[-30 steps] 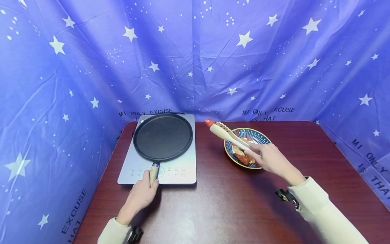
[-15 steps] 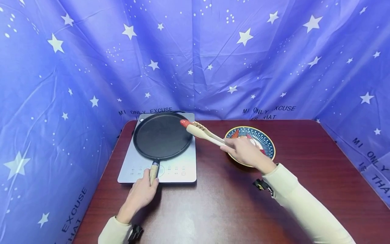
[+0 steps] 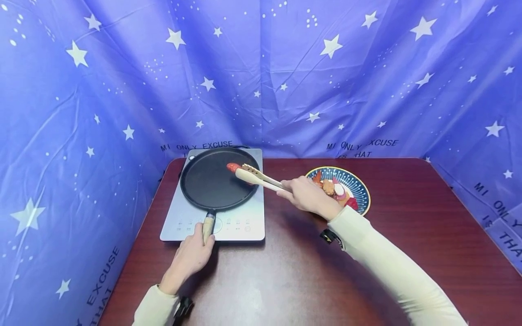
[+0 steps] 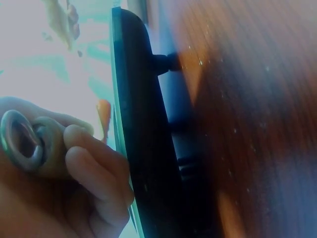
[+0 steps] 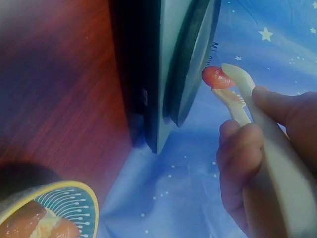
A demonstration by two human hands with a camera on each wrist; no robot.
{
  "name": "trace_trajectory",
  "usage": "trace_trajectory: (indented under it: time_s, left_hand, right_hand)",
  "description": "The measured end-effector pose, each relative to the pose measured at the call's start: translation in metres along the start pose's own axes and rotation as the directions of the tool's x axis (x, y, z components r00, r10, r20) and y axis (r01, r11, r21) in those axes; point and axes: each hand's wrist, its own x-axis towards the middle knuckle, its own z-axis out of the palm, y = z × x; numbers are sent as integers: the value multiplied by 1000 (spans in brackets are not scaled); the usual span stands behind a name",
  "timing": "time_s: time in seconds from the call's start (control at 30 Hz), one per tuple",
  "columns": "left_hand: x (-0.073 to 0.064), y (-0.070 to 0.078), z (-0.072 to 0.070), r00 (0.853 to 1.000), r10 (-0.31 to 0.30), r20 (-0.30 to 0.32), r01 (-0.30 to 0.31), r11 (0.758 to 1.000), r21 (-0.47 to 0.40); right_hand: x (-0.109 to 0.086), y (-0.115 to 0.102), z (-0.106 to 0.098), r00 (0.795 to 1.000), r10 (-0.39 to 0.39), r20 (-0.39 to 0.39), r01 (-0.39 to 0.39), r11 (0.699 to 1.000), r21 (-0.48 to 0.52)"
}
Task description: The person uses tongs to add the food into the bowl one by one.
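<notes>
My left hand (image 3: 192, 254) grips the wooden handle (image 3: 208, 224) of a flat black frying pan (image 3: 214, 181). In the left wrist view, the fingers (image 4: 96, 166) curl round the handle's end, which carries a metal ring (image 4: 22, 141). My right hand (image 3: 308, 195) holds cream-coloured tongs (image 3: 267, 181), squeezed on a red sausage (image 3: 233, 167). The sausage overlaps the right part of the pan in the head view. From the right wrist, the sausage (image 5: 217, 78) shows between the tong tips, with the pan (image 5: 195, 64) edge-on behind it.
Under the pan lies a silver induction cooktop (image 3: 240, 231) with touch controls. To the right, partly behind the right hand, a blue patterned bowl (image 3: 360, 190) with a yellow rim holds several pieces of food. A starry blue curtain (image 3: 261, 81) surrounds the dark red table (image 3: 261, 280).
My right hand has moved left from over the bowl, carrying the sausage in the tongs to over the pan's right side. My left hand stays on the pan handle.
</notes>
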Motion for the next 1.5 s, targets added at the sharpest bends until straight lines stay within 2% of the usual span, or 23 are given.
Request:
trace_trajectory:
  time_s: [0.33, 0.77, 1.5]
  left_hand:
    - [-3, -2, -2, 1000, -15, 18, 15, 1000, 7]
    - [-2, -4, -1, 999, -33, 11, 33, 999, -13]
    - [1, 2, 1, 1000, -17, -12, 17, 1000, 6]
  right_hand:
    - [17, -7, 11, 1000, 10, 29, -9, 999, -42]
    - [43, -23, 22, 998, 31, 62, -27, 998, -61]
    - [63, -18, 28, 989, 111, 99, -104, 992, -72]
